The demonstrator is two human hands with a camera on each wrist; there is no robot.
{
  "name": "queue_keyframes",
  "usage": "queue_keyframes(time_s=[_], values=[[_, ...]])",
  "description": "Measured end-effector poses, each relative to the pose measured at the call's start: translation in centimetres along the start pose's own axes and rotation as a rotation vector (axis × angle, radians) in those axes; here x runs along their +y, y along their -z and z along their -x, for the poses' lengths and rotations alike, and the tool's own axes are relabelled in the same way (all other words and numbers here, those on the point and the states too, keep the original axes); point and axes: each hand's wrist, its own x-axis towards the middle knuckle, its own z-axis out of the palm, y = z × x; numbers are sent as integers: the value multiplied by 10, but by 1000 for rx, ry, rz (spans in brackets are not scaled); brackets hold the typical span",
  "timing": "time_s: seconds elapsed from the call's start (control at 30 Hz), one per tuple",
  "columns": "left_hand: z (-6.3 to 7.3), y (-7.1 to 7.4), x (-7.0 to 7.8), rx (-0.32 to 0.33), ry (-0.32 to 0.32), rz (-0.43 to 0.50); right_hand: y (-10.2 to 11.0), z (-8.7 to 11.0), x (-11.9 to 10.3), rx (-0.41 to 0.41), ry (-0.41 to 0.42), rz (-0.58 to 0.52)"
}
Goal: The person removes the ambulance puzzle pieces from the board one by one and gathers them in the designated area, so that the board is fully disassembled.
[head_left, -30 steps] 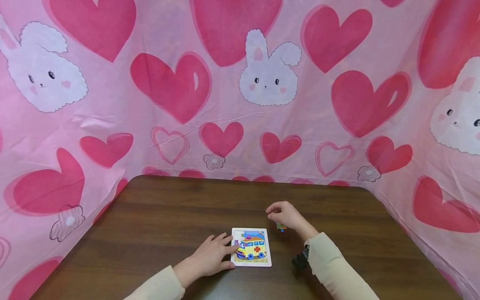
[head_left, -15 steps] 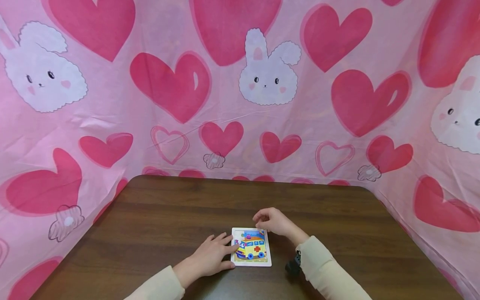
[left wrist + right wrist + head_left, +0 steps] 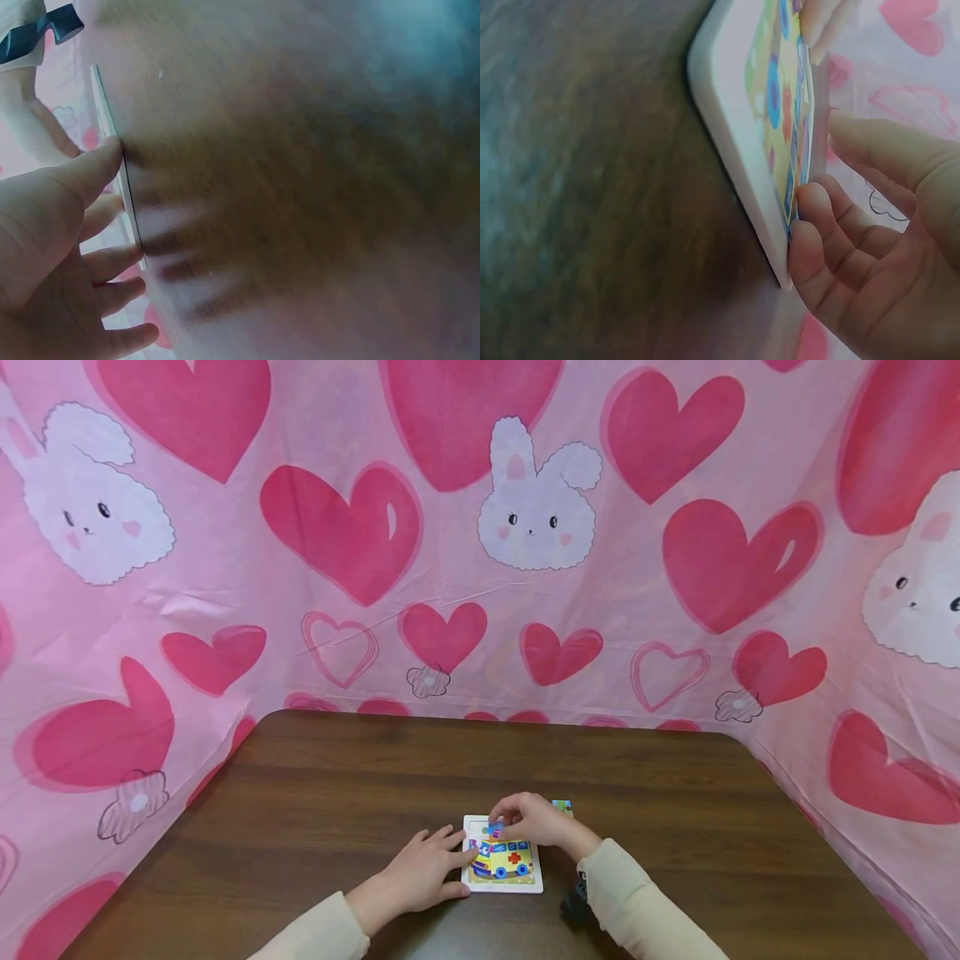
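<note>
A square puzzle board point(image 3: 502, 888) with a white frame lies on the table, showing a yellow ambulance picture. Its upper left corner is a pale bare patch. My left hand point(image 3: 423, 870) rests at the board's left edge, fingers spread, with thumb and fingertips on the frame in the left wrist view. Over the top of the board is my right hand point(image 3: 536, 820), its fingers bent. In the right wrist view, two fingertips point(image 3: 807, 247) touch the board near its corner, and the thumb point(image 3: 855, 139) stands apart from them. No piece shows between thumb and fingers.
A loose puzzle piece point(image 3: 562, 807), green and blue, lies beyond the right hand, partly hidden by it. A dark camera point(image 3: 576, 903) is strapped at the right wrist. The brown wooden table point(image 3: 360, 777) ends at a pink heart-patterned curtain point(image 3: 450, 577).
My right hand has moved left from the loose piece to the top of the puzzle board, and the piece shows beyond it. The left hand and the board have stayed put.
</note>
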Motion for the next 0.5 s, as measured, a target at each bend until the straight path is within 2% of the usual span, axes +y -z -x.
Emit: queue_keyframes(time_s=[0.5], values=[[0, 0, 0, 11, -14, 3, -5, -2, 0, -51, -2, 138]])
